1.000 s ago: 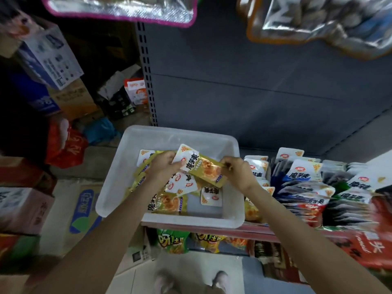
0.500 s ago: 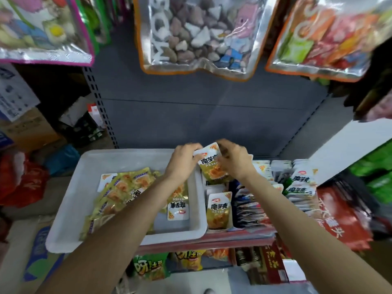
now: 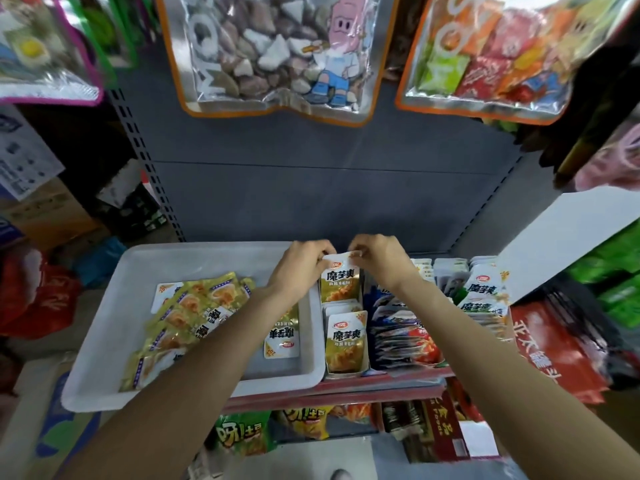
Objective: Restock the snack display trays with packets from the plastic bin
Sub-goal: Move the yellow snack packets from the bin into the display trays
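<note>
A yellow packet point(image 3: 338, 284) is pinched at its white top edge by the left hand point(image 3: 300, 268) and right hand point(image 3: 380, 259), upright, apparently in the display tray point(image 3: 346, 372) beside the plastic bin point(image 3: 114, 327).

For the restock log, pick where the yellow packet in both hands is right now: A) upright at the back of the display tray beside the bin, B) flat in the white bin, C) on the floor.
A: both the left hand and right hand pinch the top edge of the yellow packet, upright behind the tray's front packet.

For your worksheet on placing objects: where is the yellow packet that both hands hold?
In the head view, the yellow packet stands upright at centre, pinched at its top, behind the tray's front packet, just right of the white bin.
</note>
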The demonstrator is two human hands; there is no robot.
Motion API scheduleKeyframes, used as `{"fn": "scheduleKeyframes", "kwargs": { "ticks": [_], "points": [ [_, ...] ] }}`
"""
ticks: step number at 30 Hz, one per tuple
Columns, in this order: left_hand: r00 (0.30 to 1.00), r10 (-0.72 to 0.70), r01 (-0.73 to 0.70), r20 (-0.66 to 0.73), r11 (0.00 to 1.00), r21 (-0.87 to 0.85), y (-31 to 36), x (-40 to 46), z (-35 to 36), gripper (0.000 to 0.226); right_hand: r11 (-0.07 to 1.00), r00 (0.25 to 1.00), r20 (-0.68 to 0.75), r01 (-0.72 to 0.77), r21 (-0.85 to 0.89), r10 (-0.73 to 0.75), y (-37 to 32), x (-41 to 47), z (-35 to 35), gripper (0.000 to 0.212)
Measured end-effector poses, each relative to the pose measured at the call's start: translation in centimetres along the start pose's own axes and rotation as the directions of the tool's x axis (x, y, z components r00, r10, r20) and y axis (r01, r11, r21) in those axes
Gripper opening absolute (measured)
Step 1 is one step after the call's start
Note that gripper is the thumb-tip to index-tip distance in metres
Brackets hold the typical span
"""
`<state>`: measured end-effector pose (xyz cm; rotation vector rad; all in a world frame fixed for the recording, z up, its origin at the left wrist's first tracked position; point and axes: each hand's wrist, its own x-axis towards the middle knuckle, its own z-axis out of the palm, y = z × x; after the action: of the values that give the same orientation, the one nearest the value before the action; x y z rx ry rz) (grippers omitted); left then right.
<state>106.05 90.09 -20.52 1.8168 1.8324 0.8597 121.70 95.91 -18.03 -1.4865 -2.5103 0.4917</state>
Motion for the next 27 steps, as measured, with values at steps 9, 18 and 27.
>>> {"fn": "scheduleKeyframes", "kwargs": {
  "ticks": [9, 18, 27],
  "points": [
    [0.984, -0.152, 0.152, 0.093, 0.988, 0.015, -1.1, 0.1, 1.3, 0.01, 0.943, 0.995, 0.099, 0.022, -0.331, 0.011, -0.4, -0.1, 1.0, 0.024],
    [0.955, -0.289, 0.28, -0.072, 0.954, -0.106, -5.1, -2.6, -0.9, 0.013, 0.98, 0.979, 0.093, 0.188, -0.063, -0.181, -4.2, -0.6, 2.3, 0.025],
    [0.884, -0.463, 0.444, 0.068, 0.876, 0.189, -14.8, -10.1, -2.1, 0.056, 0.988, 0.902, 0.426, 0.12, -0.1, -0.066, -11.4, -1.1, 12.8, 0.042]
  ]
}}
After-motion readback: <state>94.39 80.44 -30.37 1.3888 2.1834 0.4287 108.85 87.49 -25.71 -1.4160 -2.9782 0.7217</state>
